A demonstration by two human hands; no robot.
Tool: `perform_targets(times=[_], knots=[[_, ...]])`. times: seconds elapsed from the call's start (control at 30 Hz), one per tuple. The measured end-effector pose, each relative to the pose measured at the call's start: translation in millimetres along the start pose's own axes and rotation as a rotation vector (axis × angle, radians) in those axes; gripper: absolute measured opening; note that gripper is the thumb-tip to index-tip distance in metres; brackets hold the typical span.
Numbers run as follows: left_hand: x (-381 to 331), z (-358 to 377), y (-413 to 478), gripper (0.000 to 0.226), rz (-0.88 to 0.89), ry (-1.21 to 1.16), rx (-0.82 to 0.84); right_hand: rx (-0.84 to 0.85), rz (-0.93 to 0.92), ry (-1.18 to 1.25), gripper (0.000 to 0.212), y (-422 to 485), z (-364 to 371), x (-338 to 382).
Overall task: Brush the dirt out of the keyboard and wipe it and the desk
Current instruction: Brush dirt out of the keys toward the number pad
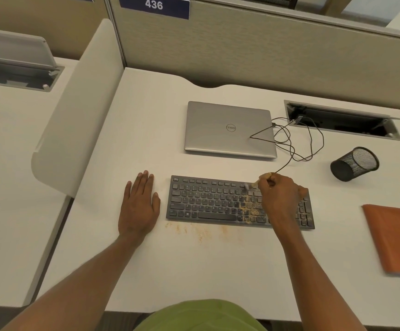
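A dark keyboard (208, 201) lies on the white desk (194, 271). Tan dirt (250, 209) covers its right-middle keys, and more tan dirt (199, 231) is scattered on the desk just in front of it. My right hand (280, 197) hovers over the keyboard's right part and grips a small brush (251, 185), whose pale bristles touch the upper key rows. My left hand (139, 204) rests flat on the desk, fingers straight, just left of the keyboard. An orange cloth (395, 237) lies folded at the desk's right edge.
A closed silver laptop (227, 130) sits behind the keyboard, with a thin cable (309, 144) looping from it to an open cable hatch (342, 123). A black mesh pen cup (354, 163) lies tipped on its side at the right. A divider panel (74, 111) bounds the desk's left side.
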State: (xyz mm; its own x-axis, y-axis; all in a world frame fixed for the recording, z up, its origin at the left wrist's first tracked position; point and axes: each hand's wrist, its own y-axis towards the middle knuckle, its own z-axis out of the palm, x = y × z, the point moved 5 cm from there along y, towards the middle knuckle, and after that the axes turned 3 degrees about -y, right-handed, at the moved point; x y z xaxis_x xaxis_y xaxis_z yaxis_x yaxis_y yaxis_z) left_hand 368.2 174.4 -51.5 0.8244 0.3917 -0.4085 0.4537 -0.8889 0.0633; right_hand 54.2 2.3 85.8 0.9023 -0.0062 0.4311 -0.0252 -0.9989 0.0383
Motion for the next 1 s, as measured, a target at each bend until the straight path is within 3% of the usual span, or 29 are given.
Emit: perform_targets(times=[0.13,0.3,0.53,0.73,1.0], knots=[[0,0,0,0.063,0.000,0.001,-0.001,-0.013,0.025,-0.012,0.038,-4,-4,-3],[1,1,0,0.063,-0.003,-0.002,-0.007,-0.036,0.001,0.088,0.025,-11,-7,0],[1,1,-1,0.062,0.002,-0.001,-0.013,0.011,0.002,0.050,0.036,-20,-3,-10],[1,1,0,0.064,0.002,-0.003,-0.014,0.044,-0.084,0.210,0.018,-17,0,4],[2,1,0,0.063,0.001,0.003,-0.013,0.086,-0.105,-0.055,0.029,-15,4,-1]])
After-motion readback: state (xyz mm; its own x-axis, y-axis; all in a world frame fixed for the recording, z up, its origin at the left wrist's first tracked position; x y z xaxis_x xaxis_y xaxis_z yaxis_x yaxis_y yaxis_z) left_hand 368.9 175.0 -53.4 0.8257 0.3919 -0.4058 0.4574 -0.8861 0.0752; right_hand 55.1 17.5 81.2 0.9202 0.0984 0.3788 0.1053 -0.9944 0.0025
